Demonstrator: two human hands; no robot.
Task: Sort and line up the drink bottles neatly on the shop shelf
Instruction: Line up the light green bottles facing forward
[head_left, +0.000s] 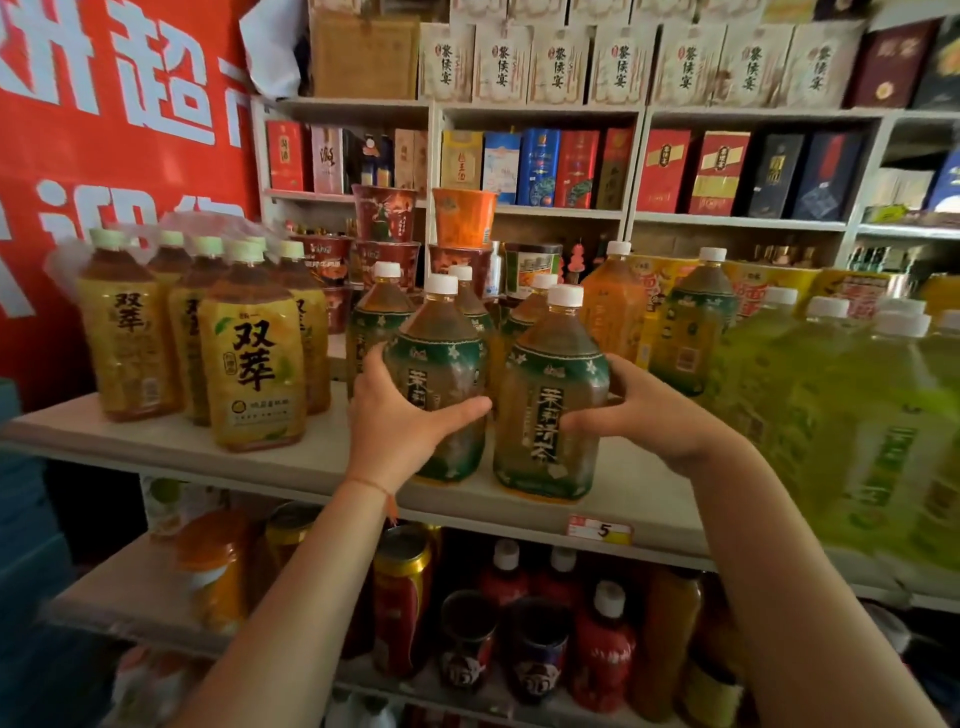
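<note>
Head view: two bare hands grip a pair of green-labelled tea bottles standing upright near the front edge of a shop shelf (311, 462). The left hand (397, 415) wraps the left tea bottle (441, 374) from its left side, thumb stretched across the label. The right hand (644, 410) curls round the right tea bottle (550, 395) from its right side, fingers on the label. The two bottles stand just beside each other, white caps up. More green-labelled bottles (382, 312) stand behind them toward the shelf's back. To the left, a cluster of yellow-labelled bottles (249, 358) sits in clear wrap; to the right, pale green bottles (857, 410) crowd the front edge. A yellow price tag (600, 530) marked 5 hangs on the shelf's front lip below the right bottle.
</note>
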